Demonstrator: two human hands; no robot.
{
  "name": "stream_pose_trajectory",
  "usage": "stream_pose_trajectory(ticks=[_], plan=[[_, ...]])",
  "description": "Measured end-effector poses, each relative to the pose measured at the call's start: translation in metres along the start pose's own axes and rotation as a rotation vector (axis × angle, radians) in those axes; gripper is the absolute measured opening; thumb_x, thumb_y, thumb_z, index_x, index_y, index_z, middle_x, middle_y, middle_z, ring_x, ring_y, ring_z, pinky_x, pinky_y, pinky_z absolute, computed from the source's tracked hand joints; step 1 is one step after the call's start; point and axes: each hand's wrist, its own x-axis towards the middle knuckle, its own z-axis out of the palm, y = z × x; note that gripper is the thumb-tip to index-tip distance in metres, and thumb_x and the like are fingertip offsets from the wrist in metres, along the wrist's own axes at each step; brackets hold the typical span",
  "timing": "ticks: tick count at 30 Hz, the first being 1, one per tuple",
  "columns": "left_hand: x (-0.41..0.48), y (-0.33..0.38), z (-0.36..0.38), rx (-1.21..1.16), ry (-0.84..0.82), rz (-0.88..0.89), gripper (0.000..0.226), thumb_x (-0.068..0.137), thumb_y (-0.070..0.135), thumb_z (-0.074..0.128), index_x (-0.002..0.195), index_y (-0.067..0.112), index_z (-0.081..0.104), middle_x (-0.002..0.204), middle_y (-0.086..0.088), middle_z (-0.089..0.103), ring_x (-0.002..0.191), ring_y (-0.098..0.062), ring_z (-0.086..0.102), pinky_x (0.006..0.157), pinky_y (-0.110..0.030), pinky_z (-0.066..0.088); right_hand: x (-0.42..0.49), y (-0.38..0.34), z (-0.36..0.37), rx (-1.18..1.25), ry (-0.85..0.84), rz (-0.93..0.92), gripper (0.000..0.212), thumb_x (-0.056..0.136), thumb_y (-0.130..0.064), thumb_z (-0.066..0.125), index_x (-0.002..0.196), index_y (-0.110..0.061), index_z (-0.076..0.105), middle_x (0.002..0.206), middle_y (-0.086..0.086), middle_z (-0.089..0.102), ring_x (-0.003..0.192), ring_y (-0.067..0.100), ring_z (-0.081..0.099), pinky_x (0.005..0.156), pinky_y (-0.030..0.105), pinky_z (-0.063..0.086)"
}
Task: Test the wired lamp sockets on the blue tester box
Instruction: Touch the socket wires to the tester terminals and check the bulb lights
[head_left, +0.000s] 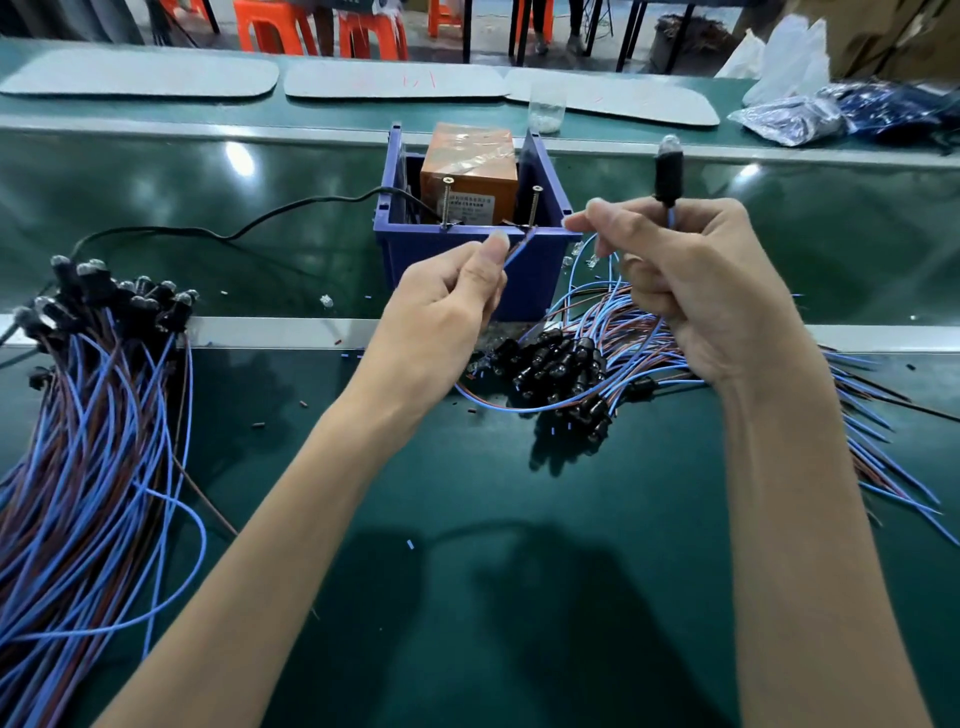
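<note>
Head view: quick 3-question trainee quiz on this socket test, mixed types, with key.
1. True or false: the right hand holds the black lamp socket with a clear bulb upright.
2. How many upright metal screws stand on the front rim of the blue plastic tester box? A one, B two, C four.
3. Fill in: the left hand pinches the blue and brown wire ends beside the ____ screw.
Key: 1 true; 2 B; 3 right.
</note>
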Motion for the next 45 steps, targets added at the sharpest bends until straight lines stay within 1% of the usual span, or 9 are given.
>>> stream_pose_trajectory(ticks=[3, 6, 10, 13, 22, 32, 37, 41, 45], plan=[[0.000, -0.001, -0.001, 0.049, -0.006, 0.028, 0.044, 0.102, 0.032, 0.041, 0.060, 0.019, 0.037, 0.048, 0.013, 0.029, 0.044, -0.004, 0.023, 0.042, -0.018, 0.021, 0.000, 0.000, -0.001, -0.029, -0.042, 0.013, 0.009, 0.085, -0.018, 0.070, 0.080, -0.014, 0.076, 0.064, -0.002, 0.062, 0.041, 0.003, 0.021, 0.036, 0.012, 0.018], [-0.001, -0.003, -0.001, 0.111, -0.011, 0.044, 0.043, 0.102, 0.033, 0.043, 0.062, 0.018, 0.040, 0.048, 0.012, 0.030, 0.044, -0.006, 0.025, 0.042, -0.019, 0.023, 0.000, 0.000, 0.001, -0.060, -0.073, 0.039, 0.008, 0.082, -0.017, 0.072, 0.084, -0.009, 0.074, 0.061, -0.002, 0.066, 0.040, 0.004, 0.021, 0.035, 0.012, 0.018], [-0.001, -0.002, -0.001, 0.149, -0.016, 0.049, 0.043, 0.100, 0.032, 0.047, 0.061, 0.016, 0.042, 0.053, 0.007, 0.031, 0.047, -0.007, 0.025, 0.044, -0.017, 0.024, -0.001, 0.000, 0.009, -0.091, -0.128, 0.050, 0.004, 0.081, -0.010, 0.072, 0.079, -0.007, 0.071, 0.060, 0.001, 0.068, 0.040, 0.004, 0.022, 0.036, 0.012, 0.019], [0.000, -0.002, -0.002, 0.194, 0.000, 0.053, 0.043, 0.099, 0.031, 0.049, 0.060, 0.015, 0.045, 0.045, 0.012, 0.030, 0.042, -0.006, 0.025, 0.043, -0.014, 0.022, -0.001, 0.001, 0.010, -0.125, -0.137, 0.046, 0.008, 0.083, -0.007, 0.071, 0.075, -0.010, 0.070, 0.059, 0.000, 0.068, 0.040, 0.004, 0.023, 0.036, 0.012, 0.020], [0.000, -0.001, -0.005, 0.250, 0.020, 0.036, 0.040, 0.098, 0.032, 0.051, 0.061, 0.017, 0.051, 0.037, 0.011, 0.031, 0.037, -0.006, 0.027, 0.041, -0.014, 0.022, 0.003, 0.008, 0.019, -0.273, -0.124, 0.070, 0.017, 0.092, -0.014, 0.063, 0.075, -0.016, 0.064, 0.053, -0.010, 0.061, 0.035, 0.002, 0.028, 0.036, 0.011, 0.023], [0.000, -0.002, -0.002, 0.250, 0.063, 0.055, 0.039, 0.099, 0.030, 0.051, 0.062, 0.017, 0.051, 0.035, 0.012, 0.033, 0.035, -0.005, 0.031, 0.040, -0.012, 0.023, 0.002, 0.006, 0.018, -0.264, -0.148, 0.076, 0.020, 0.094, -0.018, 0.061, 0.075, -0.014, 0.063, 0.047, -0.013, 0.056, 0.035, 0.002, 0.027, 0.036, 0.010, 0.023], [0.000, -0.003, -0.003, 0.239, 0.077, 0.065, 0.039, 0.099, 0.030, 0.051, 0.061, 0.018, 0.050, 0.037, 0.012, 0.033, 0.037, -0.005, 0.029, 0.041, -0.013, 0.022, 0.002, 0.007, 0.019, -0.268, -0.165, 0.063, 0.016, 0.091, -0.015, 0.064, 0.076, -0.016, 0.064, 0.056, -0.009, 0.064, 0.039, 0.002, 0.027, 0.037, 0.012, 0.023], [0.002, -0.004, -0.005, 0.247, 0.079, 0.066, 0.039, 0.098, 0.031, 0.051, 0.061, 0.019, 0.050, 0.037, 0.011, 0.032, 0.037, -0.007, 0.028, 0.041, -0.014, 0.021, 0.001, 0.007, 0.019, -0.320, -0.166, 0.041, 0.017, 0.091, -0.016, 0.065, 0.074, -0.018, 0.065, 0.059, -0.008, 0.065, 0.037, 0.001, 0.036, 0.038, 0.009, 0.027], [0.002, -0.004, -0.008, 0.272, 0.074, 0.071, 0.039, 0.098, 0.033, 0.052, 0.061, 0.020, 0.051, 0.038, 0.011, 0.030, 0.038, -0.007, 0.027, 0.042, -0.016, 0.020, 0.000, 0.006, 0.022, -0.318, -0.181, 0.034, 0.019, 0.094, -0.013, 0.061, 0.075, -0.017, 0.062, 0.046, -0.015, 0.056, 0.036, -0.003, 0.045, 0.040, 0.007, 0.033]])
